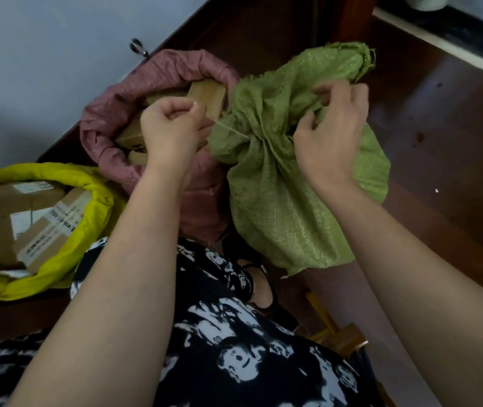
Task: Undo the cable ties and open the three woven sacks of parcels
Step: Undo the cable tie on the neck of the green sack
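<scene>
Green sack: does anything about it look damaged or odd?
The green sack has a frayed top edge with loose threads, up at its far flap. Its neck is cinched by a thin tie the left hand pinches.

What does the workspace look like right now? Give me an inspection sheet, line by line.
Surface: dark wooden floor.
Job's things: yellow sack and pink sack open, cardboard parcels showing; green sack cinched at the neck.
Clutter: wooden stool, partly seen.
Grippers: left hand pinches the thin tie; right hand grips the green sack's gathered top.
Cables: nothing seen besides the tie.
Surroundings: pale wall with a metal ring.
</scene>
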`<state>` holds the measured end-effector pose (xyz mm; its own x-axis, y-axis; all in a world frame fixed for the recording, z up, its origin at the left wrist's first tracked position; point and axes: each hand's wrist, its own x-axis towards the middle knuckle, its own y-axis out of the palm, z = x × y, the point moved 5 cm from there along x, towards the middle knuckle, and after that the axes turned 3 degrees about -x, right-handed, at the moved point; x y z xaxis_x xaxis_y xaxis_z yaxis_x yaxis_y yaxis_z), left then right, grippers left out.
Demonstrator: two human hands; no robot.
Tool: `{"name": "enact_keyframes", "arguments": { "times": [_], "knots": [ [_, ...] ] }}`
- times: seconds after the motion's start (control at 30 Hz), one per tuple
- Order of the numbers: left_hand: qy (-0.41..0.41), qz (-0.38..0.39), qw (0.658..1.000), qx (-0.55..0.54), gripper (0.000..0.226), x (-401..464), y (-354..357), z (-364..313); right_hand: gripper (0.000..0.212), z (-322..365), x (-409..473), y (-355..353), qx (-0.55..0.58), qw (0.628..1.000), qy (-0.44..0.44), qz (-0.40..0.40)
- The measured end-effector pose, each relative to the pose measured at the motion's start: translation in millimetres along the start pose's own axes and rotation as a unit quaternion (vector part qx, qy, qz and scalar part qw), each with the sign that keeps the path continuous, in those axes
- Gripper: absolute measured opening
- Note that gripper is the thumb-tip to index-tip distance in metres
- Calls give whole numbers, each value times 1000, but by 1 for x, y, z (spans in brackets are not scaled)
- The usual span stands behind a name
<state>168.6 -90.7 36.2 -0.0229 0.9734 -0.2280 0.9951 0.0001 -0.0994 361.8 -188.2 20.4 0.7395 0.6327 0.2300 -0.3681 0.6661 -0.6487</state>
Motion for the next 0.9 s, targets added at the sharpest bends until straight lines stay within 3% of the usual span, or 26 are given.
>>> {"name": "enact_keyframes", "arguments": {
  "times": [0.2, 0.43, 0.6, 0.9],
  "knots": [
    [54, -48, 996, -47, 14, -6, -57, -37, 22, 68, -7, 15, 100, 981, -137, 99],
    [98, -118, 983, -99, 11, -40, -141, -93, 21, 179, -48, 29, 207, 916, -281, 199],
    [144, -142, 973, -106, 10, -76, -191, -142, 20, 249, -77, 21, 244, 877, -355, 212],
    [249, -207, 944, -69, 10, -136, -269, -218, 5, 337, -110, -12, 310, 843, -392, 198]
  ]
}}
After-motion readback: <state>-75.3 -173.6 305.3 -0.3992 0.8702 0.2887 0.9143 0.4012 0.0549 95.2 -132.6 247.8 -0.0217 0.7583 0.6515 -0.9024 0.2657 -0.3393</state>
